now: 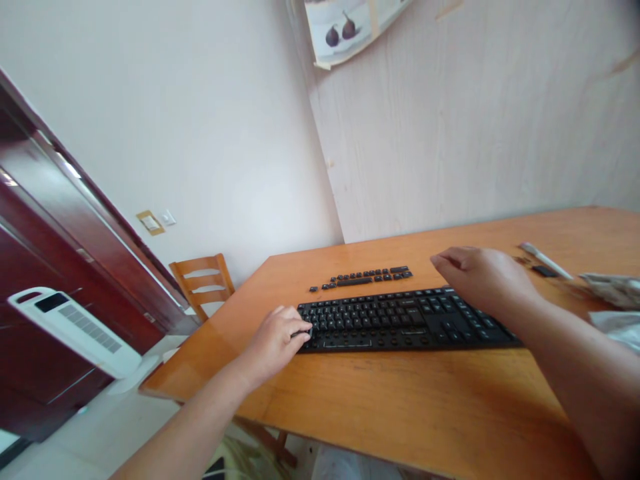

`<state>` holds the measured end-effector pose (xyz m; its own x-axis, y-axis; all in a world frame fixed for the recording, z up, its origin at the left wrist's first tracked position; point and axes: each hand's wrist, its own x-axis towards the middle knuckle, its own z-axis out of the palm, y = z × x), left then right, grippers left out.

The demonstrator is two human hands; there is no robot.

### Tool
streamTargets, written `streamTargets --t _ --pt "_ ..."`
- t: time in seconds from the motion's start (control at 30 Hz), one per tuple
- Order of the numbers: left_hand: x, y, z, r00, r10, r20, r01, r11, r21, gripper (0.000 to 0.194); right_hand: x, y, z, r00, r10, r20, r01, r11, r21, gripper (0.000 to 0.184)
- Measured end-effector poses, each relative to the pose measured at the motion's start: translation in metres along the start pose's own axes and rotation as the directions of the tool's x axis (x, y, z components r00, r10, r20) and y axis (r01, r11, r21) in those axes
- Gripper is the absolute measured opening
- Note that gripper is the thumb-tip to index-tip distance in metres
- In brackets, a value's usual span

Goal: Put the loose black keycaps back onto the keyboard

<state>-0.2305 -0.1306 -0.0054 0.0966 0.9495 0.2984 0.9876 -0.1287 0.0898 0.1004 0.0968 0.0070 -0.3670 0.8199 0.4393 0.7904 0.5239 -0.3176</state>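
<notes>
A black computer keyboard (380, 317) lies on the wooden table, its two nearest rows largely without keycaps, showing the bare base. At its left end, my left hand (280, 337) pinches a small dark keycap (302, 332) between thumb and fingers, against the keyboard's edge. Over the right part of the keyboard hangs my right hand (480, 277), its fingers curled and pointing left; what they hold, if anything, is hidden. Behind the keyboard, loose black keycaps (370, 274) lie in two rows, among them a long space bar (355, 282).
On the table's (375, 393) right side lie a white pen-like stick (547, 261), a small black piece (545, 271) and crumpled plastic (617, 323). A wooden chair (204, 283) stands beyond the left edge, near a white upright appliance (80, 330). A wall runs behind the table.
</notes>
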Motion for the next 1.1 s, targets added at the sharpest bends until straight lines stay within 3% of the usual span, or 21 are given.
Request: streamTargets --t 0.37,0.7,1.1 --pt "-0.005 0.005 0.005 1.0 0.007 0.004 -0.007 0.993 0.115 0.022 0.002 0.003 0.0 1.0 0.001 0.014 -0.001 1.0 -0.004 0.048" --pt "-0.015 0.035 0.004 0.999 -0.032 -0.012 0.034 0.919 0.393 0.027 0.001 0.002 -0.001 1.0 0.007 0.015 -0.007 1.0 -0.012 0.05" --pt "-0.027 0.039 0.013 0.995 -0.054 -0.084 0.081 0.928 0.364 0.042 0.0 0.0 -0.002 1.0 0.018 0.017 -0.018 1.0 0.006 0.049"
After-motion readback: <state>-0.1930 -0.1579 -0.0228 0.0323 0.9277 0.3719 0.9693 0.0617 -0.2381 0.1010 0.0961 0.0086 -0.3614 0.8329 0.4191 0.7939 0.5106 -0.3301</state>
